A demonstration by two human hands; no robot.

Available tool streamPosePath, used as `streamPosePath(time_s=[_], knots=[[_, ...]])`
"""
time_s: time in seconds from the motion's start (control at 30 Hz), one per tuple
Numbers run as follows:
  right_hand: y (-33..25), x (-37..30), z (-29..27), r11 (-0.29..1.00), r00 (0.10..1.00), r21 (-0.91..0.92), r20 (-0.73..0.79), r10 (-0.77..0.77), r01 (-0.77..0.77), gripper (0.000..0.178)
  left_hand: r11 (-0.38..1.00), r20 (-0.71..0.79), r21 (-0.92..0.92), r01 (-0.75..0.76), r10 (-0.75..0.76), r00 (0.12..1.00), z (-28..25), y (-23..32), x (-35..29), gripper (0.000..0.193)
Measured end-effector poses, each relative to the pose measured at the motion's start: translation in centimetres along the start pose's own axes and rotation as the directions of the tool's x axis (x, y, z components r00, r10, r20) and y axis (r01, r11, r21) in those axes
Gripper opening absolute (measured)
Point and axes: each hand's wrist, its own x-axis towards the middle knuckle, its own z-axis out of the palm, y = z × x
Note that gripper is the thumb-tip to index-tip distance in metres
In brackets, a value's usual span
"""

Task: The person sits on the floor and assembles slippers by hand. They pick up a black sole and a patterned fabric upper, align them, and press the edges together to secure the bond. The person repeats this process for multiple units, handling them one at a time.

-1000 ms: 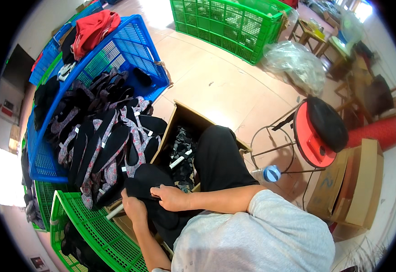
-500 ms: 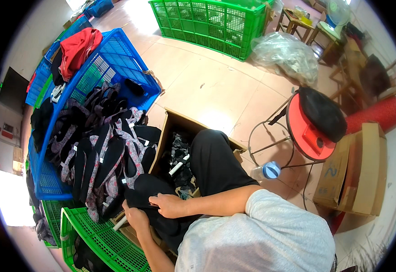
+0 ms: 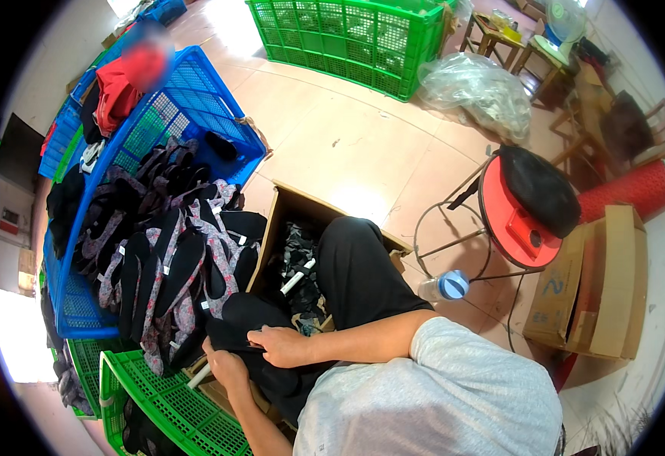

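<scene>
Low over my lap, both hands are closed on a dark piece that looks like a black slipper (image 3: 226,334), hard to tell from my black trousers (image 3: 359,266). My left hand (image 3: 230,368) grips its near left edge. Pinched fingers of my right hand (image 3: 283,346) hold its right side. Just beyond, a cardboard box (image 3: 271,228) stands between my knees with dark patterned pieces (image 3: 299,243) and a white rod (image 3: 298,278) in it. Left of my hands, floral slippers with black soles (image 3: 172,266) are heaped in a blue basket (image 3: 81,304).
A green crate (image 3: 172,403) sits close by my left forearm. To the right are a clear bottle with a blue lid (image 3: 452,285), a red round stool (image 3: 499,205) bearing a black bag (image 3: 538,190), and cardboard boxes (image 3: 591,296). Farther off stands a large green crate (image 3: 347,45).
The view has shifted very slightly. Both hands stay in nearly the same place, still closed on the dark piece.
</scene>
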Motion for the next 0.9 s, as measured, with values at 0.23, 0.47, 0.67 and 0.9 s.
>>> streamPosePath(time_s=[0.23,0.47,0.67,0.9], knots=[[0.1,0.0,0.1,1.000,1.000,0.015,-0.015,0.003,-0.003,0.027,0.988,0.020,0.151,-0.034,0.031,0.999,0.1,-0.2,0.0,0.039],[0.4,0.2,0.2,1.000,1.000,0.006,0.004,-0.001,0.001,0.026,0.996,0.020,0.081,0.031,-0.033,0.999,-0.1,0.3,0.0,0.045],[0.2,0.1,0.2,1.000,1.000,0.007,-0.008,0.001,-0.001,0.025,0.986,0.043,-0.114,0.122,-0.118,0.992,-0.3,1.0,0.0,0.051],[0.4,0.1,0.4,1.000,0.999,-0.009,-0.039,-0.006,0.005,0.024,0.991,0.047,-0.091,0.102,-0.098,0.994,-0.3,1.2,-0.2,0.050]])
